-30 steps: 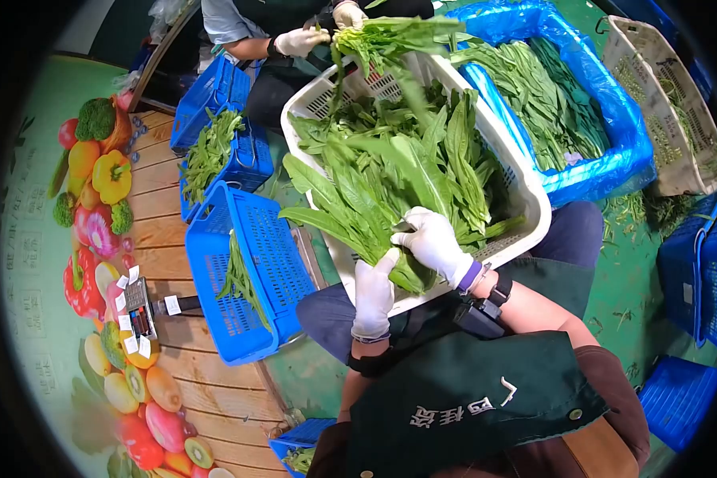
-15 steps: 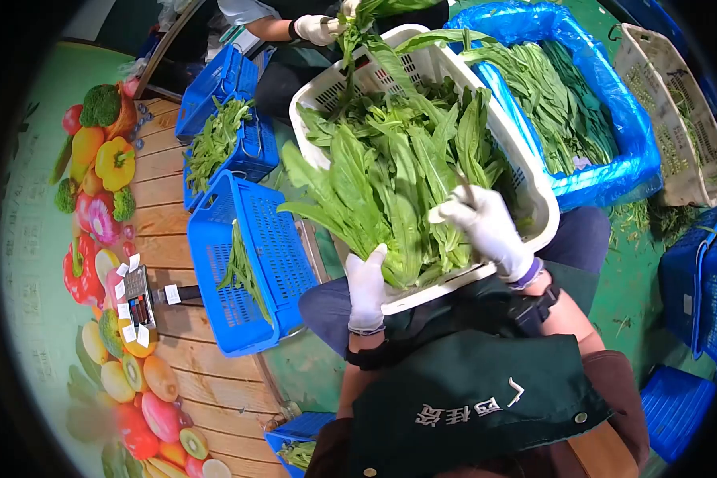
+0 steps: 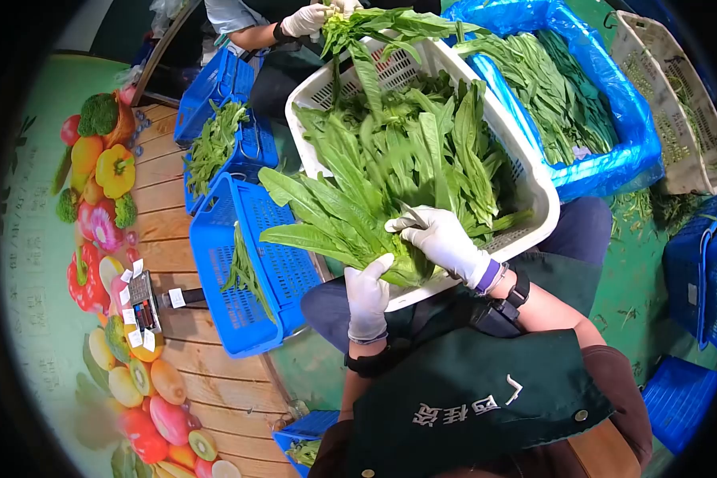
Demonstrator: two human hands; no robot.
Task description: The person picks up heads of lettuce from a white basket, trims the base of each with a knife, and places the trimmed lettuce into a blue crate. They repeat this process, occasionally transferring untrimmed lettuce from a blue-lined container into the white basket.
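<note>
A white plastic crate rests across my lap, heaped with long-leaved greens. My left hand, in a white glove, is closed round the stem end of a bunch of leafy greens at the crate's near left rim; the leaves fan out to the upper left. Against the same stem end, my gloved right hand is closed in a pinch. A thin greyish, blade-like piece sticks out from its fingers; its exact kind is hard to make out.
Opposite, a co-worker's gloved hands hold greens over the crate's far end. A blue-lined crate of stacked greens stands at right, beside a whitish crate. Blue baskets stand left, beside a wooden table with a small device.
My right hand has moved down and left to the bunch's stem end. The bunch in my left hand has tilted left. The co-worker's hands have shifted slightly left with their greens.
</note>
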